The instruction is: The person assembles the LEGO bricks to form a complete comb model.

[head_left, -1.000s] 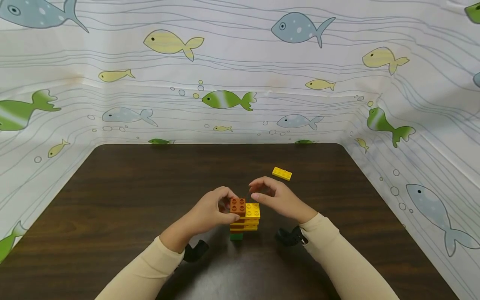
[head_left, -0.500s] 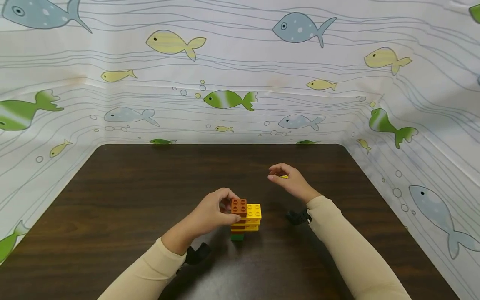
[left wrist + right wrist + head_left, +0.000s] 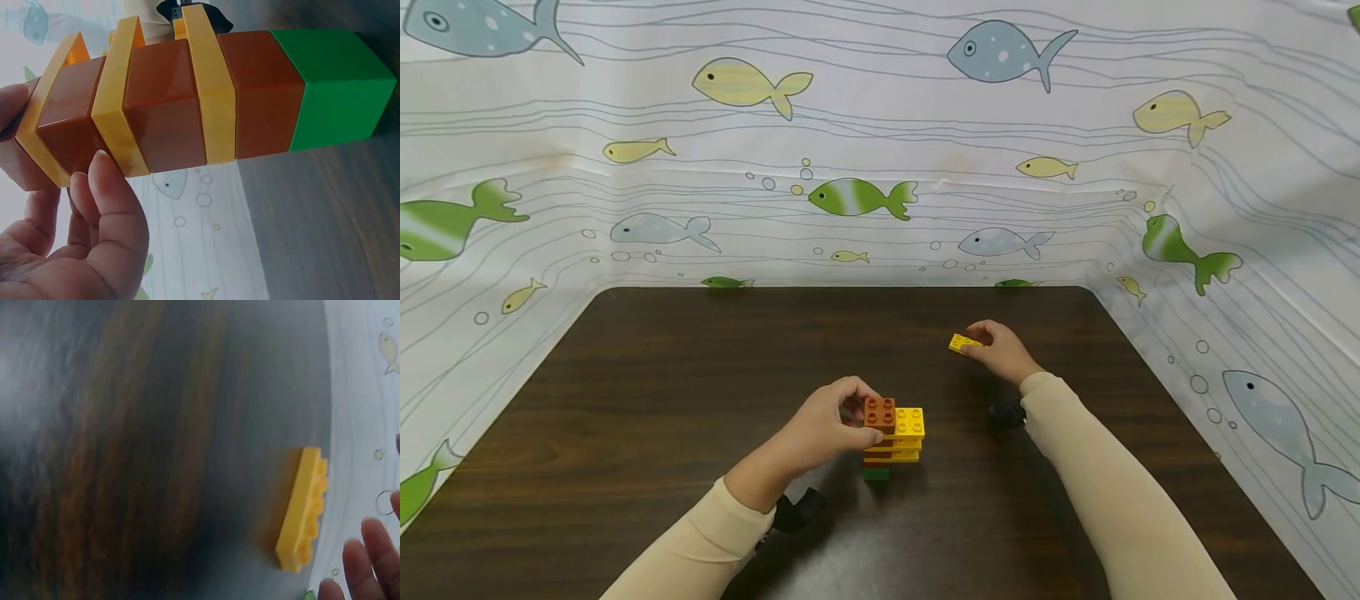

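Near the middle of the table stands a tower of toy building bricks (image 3: 165,106), brown bricks alternating with thin yellow ones over a green brick at the bottom. The yellow bricks (image 3: 909,423) jut out to the right. My left hand (image 3: 822,421) grips the tower near its top, thumb at the front and fingers behind and beside it. Farther back lies a loose thin yellow brick (image 3: 301,515), studs on top. My right hand (image 3: 1006,357) is beside its right end, partly covering it in the head view. In the right wrist view, the visible fingers (image 3: 375,547) are spread and apart from the brick.
A dark wooden table (image 3: 700,350) carries everything. White cloth printed with fish (image 3: 857,198) hangs along its back and both sides. A black wrist camera (image 3: 799,510) sits under the left wrist and another (image 3: 1006,415) under the right.
My right hand has moved away from the tower, back and to the right, to the loose yellow brick. My left hand keeps its hold and the tower has not visibly moved.
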Tool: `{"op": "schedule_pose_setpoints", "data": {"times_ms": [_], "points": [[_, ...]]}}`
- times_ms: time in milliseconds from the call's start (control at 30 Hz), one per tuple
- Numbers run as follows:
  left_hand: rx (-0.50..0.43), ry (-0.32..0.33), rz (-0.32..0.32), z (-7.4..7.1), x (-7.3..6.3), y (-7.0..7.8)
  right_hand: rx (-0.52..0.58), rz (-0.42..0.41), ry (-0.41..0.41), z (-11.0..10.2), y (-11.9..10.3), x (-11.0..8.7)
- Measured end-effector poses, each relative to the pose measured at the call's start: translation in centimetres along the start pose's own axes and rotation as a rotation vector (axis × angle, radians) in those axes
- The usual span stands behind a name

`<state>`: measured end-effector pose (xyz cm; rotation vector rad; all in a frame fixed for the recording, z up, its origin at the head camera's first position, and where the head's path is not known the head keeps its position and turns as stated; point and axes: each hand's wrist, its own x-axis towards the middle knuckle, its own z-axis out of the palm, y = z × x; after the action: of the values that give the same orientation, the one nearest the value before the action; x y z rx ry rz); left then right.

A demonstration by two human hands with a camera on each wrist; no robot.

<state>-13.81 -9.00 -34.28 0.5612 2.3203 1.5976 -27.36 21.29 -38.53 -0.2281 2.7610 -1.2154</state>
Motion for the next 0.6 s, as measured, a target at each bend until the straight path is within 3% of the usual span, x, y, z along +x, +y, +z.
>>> {"op": "schedule_pose_setpoints", "data": {"times_ms": [333,600], "points": [[-0.021,-0.009,0.001,0.0,0.0,-0.1,-0.152,0.038,-0.027,-0.2,1.4,1.0],[-0.017,-0.012,-0.003,0.0,0.0,0.0,-0.202,0.113,-0.069,-0.3,1.7,1.6]]}}
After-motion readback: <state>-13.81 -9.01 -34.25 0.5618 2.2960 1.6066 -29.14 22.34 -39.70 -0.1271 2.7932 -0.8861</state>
